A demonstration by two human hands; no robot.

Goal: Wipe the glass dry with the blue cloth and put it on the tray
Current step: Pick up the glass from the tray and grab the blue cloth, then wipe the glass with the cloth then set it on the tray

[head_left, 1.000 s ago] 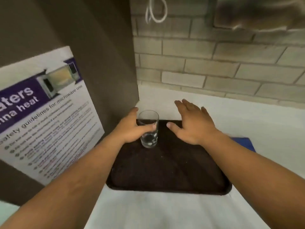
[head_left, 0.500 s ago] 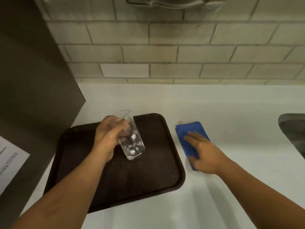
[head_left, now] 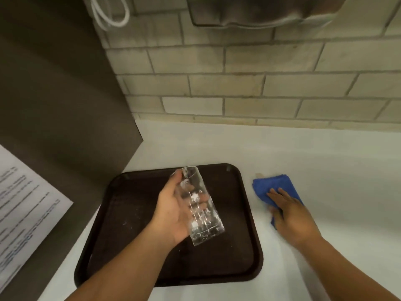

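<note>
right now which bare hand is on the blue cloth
The right hand, lying flat on the folded blue cloth beside the tray; the left hand holds the clear glass.

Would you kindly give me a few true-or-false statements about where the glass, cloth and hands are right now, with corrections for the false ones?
1. The left hand holds the glass tilted above the brown tray. True.
2. The glass stands upright on the tray. False: it is lifted and tilted in the left hand.
3. The right hand rests on the blue cloth. True.
4. The blue cloth lies on the tray. False: it lies on the white counter, to the right of the tray.
5. The cloth is wrapped around the glass. False: they are apart.
</note>
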